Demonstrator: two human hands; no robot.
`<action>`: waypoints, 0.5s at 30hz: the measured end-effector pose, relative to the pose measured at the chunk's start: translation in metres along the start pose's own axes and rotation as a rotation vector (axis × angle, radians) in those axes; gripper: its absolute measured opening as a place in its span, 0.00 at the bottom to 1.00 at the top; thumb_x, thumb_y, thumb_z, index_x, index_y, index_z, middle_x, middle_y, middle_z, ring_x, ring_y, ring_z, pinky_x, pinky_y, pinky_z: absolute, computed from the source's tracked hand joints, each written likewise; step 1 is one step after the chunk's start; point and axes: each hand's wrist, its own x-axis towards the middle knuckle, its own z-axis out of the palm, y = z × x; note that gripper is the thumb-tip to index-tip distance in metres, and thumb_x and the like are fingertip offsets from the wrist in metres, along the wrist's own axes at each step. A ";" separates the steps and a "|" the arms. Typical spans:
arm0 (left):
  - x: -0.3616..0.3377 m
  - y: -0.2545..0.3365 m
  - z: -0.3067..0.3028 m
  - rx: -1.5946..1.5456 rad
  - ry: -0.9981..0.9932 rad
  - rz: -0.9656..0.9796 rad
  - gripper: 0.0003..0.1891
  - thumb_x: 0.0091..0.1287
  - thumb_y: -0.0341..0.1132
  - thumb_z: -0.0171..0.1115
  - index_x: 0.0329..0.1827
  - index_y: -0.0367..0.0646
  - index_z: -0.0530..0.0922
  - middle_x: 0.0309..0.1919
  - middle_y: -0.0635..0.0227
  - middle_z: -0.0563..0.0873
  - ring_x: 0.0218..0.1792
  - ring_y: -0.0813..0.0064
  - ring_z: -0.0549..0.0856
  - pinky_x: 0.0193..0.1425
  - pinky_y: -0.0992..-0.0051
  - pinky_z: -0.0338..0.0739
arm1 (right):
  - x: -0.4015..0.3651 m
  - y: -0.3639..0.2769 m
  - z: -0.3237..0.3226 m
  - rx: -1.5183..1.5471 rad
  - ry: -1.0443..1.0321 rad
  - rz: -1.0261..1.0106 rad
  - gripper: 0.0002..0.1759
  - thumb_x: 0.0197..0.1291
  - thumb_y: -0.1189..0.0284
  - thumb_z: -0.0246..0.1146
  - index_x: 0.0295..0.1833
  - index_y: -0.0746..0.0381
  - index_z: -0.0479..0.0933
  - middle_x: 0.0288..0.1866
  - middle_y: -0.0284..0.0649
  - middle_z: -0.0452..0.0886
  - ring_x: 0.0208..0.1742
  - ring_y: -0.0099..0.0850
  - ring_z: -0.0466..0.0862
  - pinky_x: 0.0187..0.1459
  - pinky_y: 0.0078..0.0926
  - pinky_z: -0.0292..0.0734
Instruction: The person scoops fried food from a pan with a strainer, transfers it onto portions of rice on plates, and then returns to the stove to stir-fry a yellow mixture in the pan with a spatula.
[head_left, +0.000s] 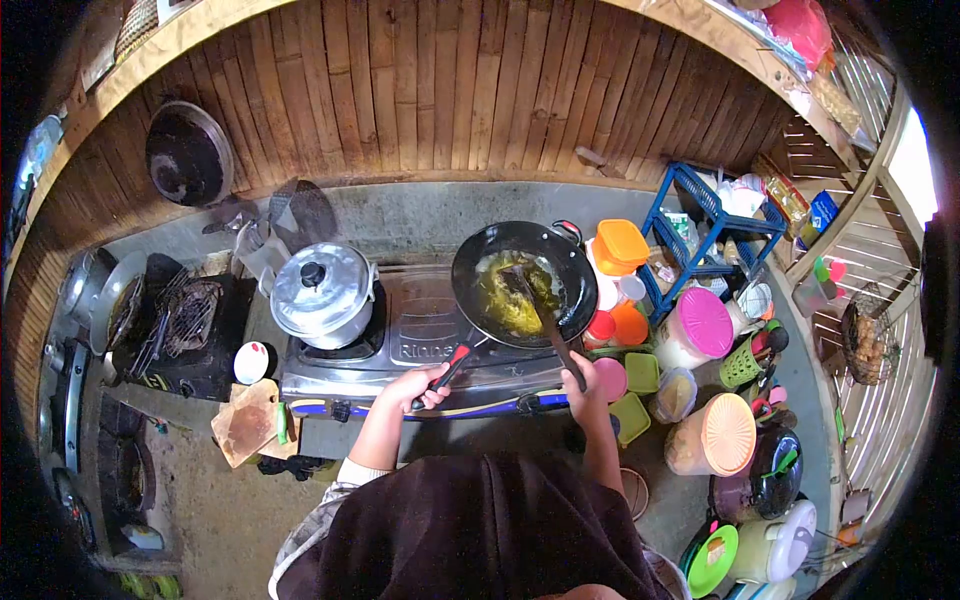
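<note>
A black wok (472,268) sits on the right side of a two-burner gas stove (425,310). Yellow food (512,310) lies in oil at its bottom. My left hand (425,388) is closed around the wok's black and red handle (455,366), near the stove's front edge. In my right hand (588,390) is a dark wooden spatula (548,322), its blade down in the oil against the food. A lidded silver pot (318,295) stands on the left burner.
Plastic containers crowd the right side, among them an orange box (621,246) and a pink-lidded jar (700,325). A blue rack (710,215) stands behind them. Left of the stove are a blackened grill (190,315), a cutting board (248,422) and a small white bowl (252,362).
</note>
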 end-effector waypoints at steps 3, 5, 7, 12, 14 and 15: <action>-0.001 0.001 -0.001 -0.005 -0.023 0.008 0.18 0.69 0.47 0.43 0.55 0.46 0.68 0.20 0.75 0.67 0.14 0.89 0.59 0.13 0.89 0.51 | 0.004 0.028 0.015 0.061 -0.020 0.141 0.21 0.54 0.74 0.59 0.54 0.67 0.68 0.48 0.50 0.73 0.52 0.41 0.73 0.56 0.31 0.64; -0.003 0.005 0.001 -0.003 -0.037 0.020 0.17 0.69 0.47 0.44 0.53 0.45 0.68 0.20 0.74 0.68 0.14 0.89 0.59 0.12 0.89 0.51 | 0.004 0.032 0.015 0.085 -0.018 0.147 0.21 0.54 0.74 0.58 0.55 0.68 0.68 0.49 0.49 0.73 0.53 0.41 0.72 0.56 0.32 0.63; -0.007 0.010 0.005 0.066 0.033 0.068 0.12 0.70 0.45 0.44 0.39 0.45 0.68 0.19 0.73 0.69 0.13 0.89 0.59 0.12 0.88 0.52 | 0.002 0.032 0.012 0.064 -0.019 0.128 0.21 0.54 0.74 0.59 0.54 0.68 0.68 0.47 0.48 0.74 0.50 0.40 0.74 0.54 0.32 0.66; -0.007 0.016 -0.004 0.064 0.069 0.057 0.10 0.69 0.44 0.47 0.41 0.48 0.67 0.19 0.71 0.70 0.13 0.89 0.60 0.11 0.88 0.49 | -0.008 0.003 -0.006 0.099 0.005 0.229 0.21 0.53 0.75 0.60 0.54 0.66 0.70 0.43 0.44 0.76 0.46 0.36 0.75 0.51 0.30 0.68; -0.009 0.018 -0.005 0.062 0.076 0.041 0.10 0.69 0.44 0.46 0.42 0.48 0.66 0.19 0.72 0.70 0.13 0.89 0.60 0.11 0.88 0.49 | -0.012 0.001 -0.013 0.028 0.062 0.139 0.20 0.52 0.75 0.61 0.53 0.66 0.70 0.42 0.43 0.76 0.45 0.34 0.76 0.50 0.30 0.69; -0.008 0.019 -0.006 0.048 0.051 0.035 0.10 0.69 0.44 0.46 0.41 0.48 0.66 0.19 0.71 0.70 0.12 0.89 0.60 0.11 0.88 0.49 | -0.013 -0.018 -0.021 -0.070 0.124 -0.007 0.20 0.52 0.75 0.62 0.52 0.66 0.71 0.42 0.43 0.76 0.46 0.33 0.75 0.50 0.29 0.68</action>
